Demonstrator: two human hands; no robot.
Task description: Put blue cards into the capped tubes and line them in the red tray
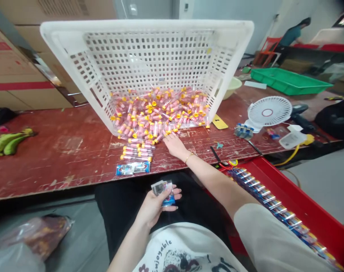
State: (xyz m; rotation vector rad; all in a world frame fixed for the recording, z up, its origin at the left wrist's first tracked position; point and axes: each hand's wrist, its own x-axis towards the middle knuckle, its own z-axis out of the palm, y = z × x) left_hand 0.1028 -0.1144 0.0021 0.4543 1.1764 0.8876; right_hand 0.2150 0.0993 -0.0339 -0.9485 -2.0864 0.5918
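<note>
In my left hand, held low over my lap, is a small stack of blue printed plastic packets, pinned under the thumb with the fingers spread beneath. My right hand reaches to the table at the basket's front edge. Its fingers are stretched out and touch the pile of small pink tubes with yellow caps; no tube is visibly gripped. Left of that hand, several tubes lie in rows on the table. Just in front of them lie blue-and-clear packets.
A tipped white plastic basket holds the pile on the red table. To the right are a white fan, a green tray and a red box with rows of packed items. Green bananas lie left. A person works far right.
</note>
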